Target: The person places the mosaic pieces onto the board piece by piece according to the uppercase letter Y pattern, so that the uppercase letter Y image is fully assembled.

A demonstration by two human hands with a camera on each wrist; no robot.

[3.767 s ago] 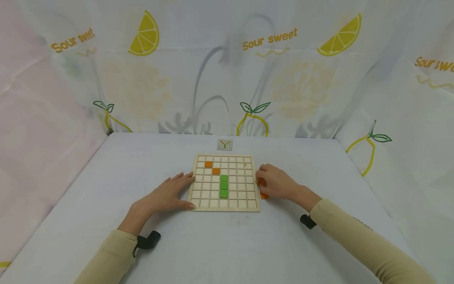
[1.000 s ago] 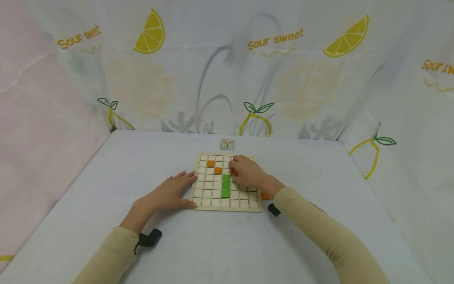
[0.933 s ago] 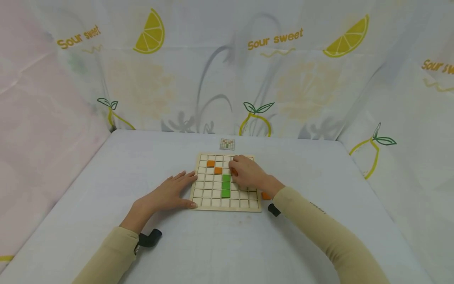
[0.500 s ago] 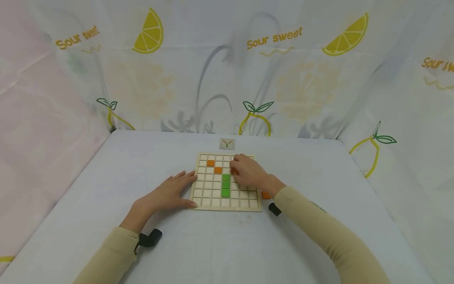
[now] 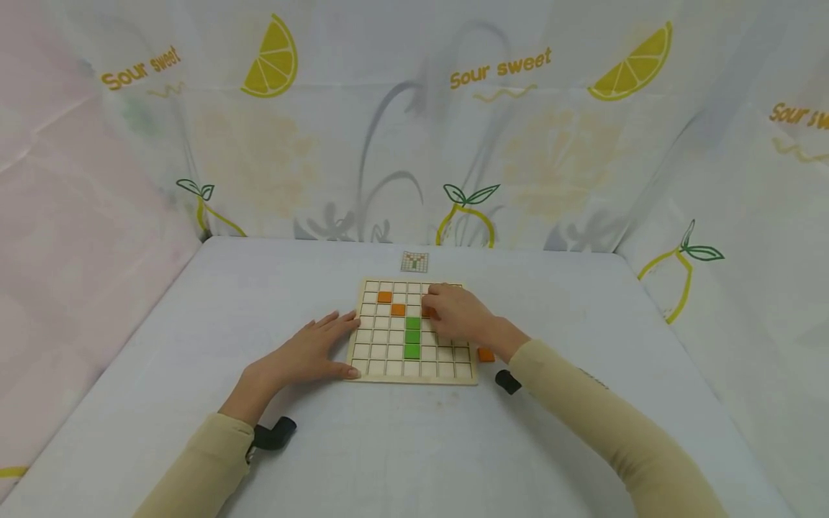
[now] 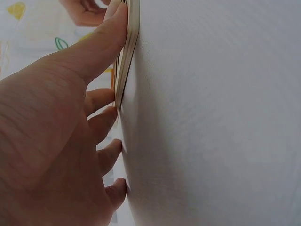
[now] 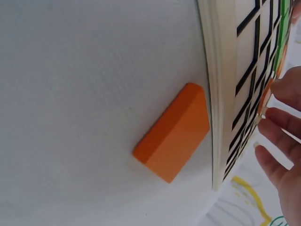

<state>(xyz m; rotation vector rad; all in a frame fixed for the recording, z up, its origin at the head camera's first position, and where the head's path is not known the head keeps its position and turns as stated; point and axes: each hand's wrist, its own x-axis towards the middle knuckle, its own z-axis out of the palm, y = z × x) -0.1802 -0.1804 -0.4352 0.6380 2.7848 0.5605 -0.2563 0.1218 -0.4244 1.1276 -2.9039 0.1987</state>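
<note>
A wooden grid board (image 5: 414, 381) lies on the white tabletop. My left hand (image 5: 301, 352) rests at its left side with fingers spread; in the left wrist view the thumb lies over the board's edge (image 6: 133, 28). Above the board's upper right part is my right hand (image 5: 458, 313). An orange tile (image 5: 425, 311) lies on the grid beside its fingertips, partly covered. In the right wrist view the thumb and fingers stand apart around that tile (image 7: 265, 98). Green tiles (image 5: 412, 337) form a column mid-board, with two orange tiles (image 5: 398, 310) running diagonally up to the left.
One loose orange block (image 5: 486, 355) lies on the table just right of the board, seen large in the right wrist view. Behind the board is a small pattern card (image 5: 414, 261). A printed cloth (image 5: 414, 144) hangs at the back and sides.
From beside the board's right edge, my right hand has come over the grid with an orange tile. Lately it has shifted slightly right, and more of that tile shows. The left hand stays put.
</note>
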